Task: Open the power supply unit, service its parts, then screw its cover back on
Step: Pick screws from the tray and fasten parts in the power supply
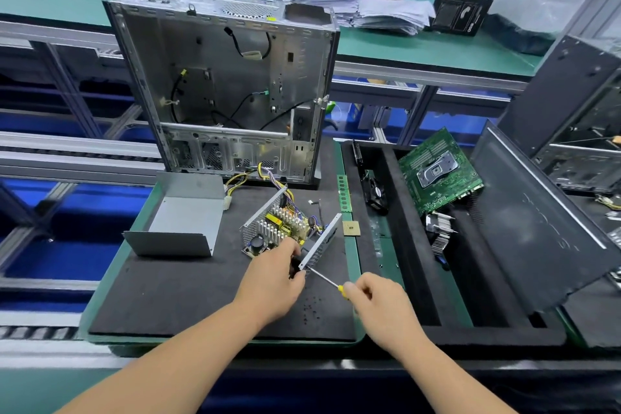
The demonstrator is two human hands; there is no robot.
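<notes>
The power supply unit [285,228] sits open on the black foam mat [188,282], just up and away from both hands. Its bent grey cover [183,215] is off and lies well off to the left of the hands, not touching the unit. Inside the unit you can see the little fins and yellow parts on the board.

The left hand [274,282] is the nearer one. It is closed on the near end of the unit, with fingers curled around a dark part right by the holey metal wall [321,240]. That wall stands up on its edge and leans a bit, running from the left hand up and away to the right.

The right hand [379,302] is wrapped shut around the yellow handle of a screwdriver [324,278]. The thin metal shaft points from the right hand up and to the left, straight at the bottom corner of the holey wall, right next to the left fingers. The tip looks like it touches the wall there, but the exact spot is too small to be sure of.

So the screwdriver lies almost flat and crosses the wall's long line at the corner. My guess is a screw on that end wall is being worked on, and the left hand must hold the unit steady so it does not slide away from the push.

A small square chip [351,229] lies just past the wall, to the right.
</notes>
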